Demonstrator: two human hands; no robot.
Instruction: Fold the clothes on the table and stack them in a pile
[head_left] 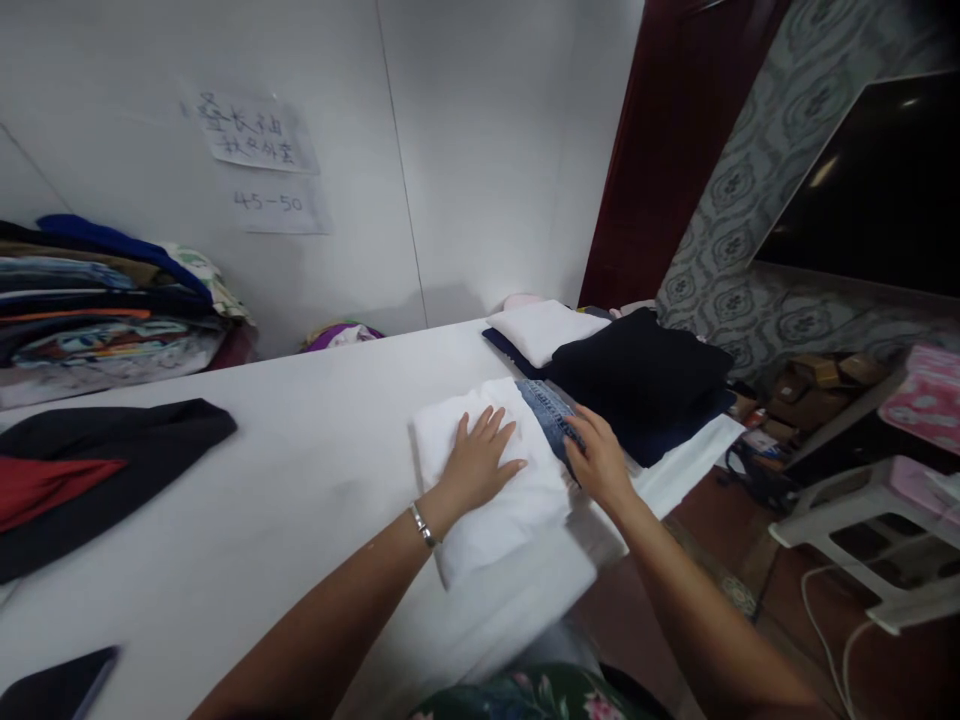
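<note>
A folded white garment [480,510] lies on the white table, with a blue denim strip [545,405] along its right side. My left hand [480,460] rests flat on the white cloth, fingers spread and holding nothing. At the denim's right edge, the bent fingers of my right hand [598,460] close on the cloth; its thumb shows near the edge. Whether the denim is sewn to the white cloth or a separate piece, I cannot tell. Just beyond my right hand lies folded black clothing [645,375], beside a folded white piece [544,330].
The white table [300,480] runs along a wall bearing paper notes [259,135]. A dark garment with red [112,450] lies at left, below a tall clothes pile [112,300]. A dark flat object [60,685] is at the near left corner. A plastic stool [847,520] stands right.
</note>
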